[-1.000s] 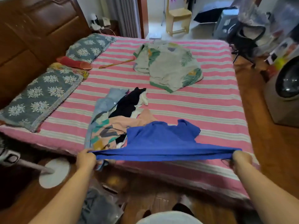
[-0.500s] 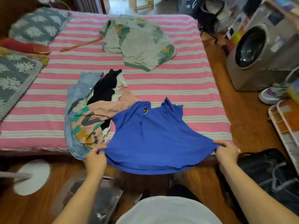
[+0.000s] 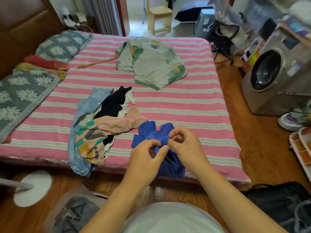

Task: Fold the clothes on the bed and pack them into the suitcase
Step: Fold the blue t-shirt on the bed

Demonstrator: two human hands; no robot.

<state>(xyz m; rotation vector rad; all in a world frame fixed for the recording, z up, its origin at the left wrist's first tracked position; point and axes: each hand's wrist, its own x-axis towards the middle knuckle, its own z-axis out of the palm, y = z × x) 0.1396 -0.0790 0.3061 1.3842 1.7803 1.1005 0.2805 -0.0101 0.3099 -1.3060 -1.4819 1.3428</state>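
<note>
Step in hand: you are folding the blue garment; judging by the two edges brought together at the middle, this looks like a lengthwise fold.
Left hand: your fingers are curled and pinch a bunch of blue cloth.
Right hand: your fingers are curled too, pinching the other gathered edge; the two hands touch at the thumbs.
Where the garment is: at the near edge of the bed, its upper part on the mattress and its lower part hanging over the side beneath your hands.
Next move: probably lay it flat on the bed, smooth it, then fold it across; keep both pinches even so the edges line up.
Material: thin, soft knit that bunches into loose pleats and will slip easily.
Still to fold: a mixed pile just left of it, denim, black, and peach printed cloth.
Suitcase: I cannot tell where it is.
</note>
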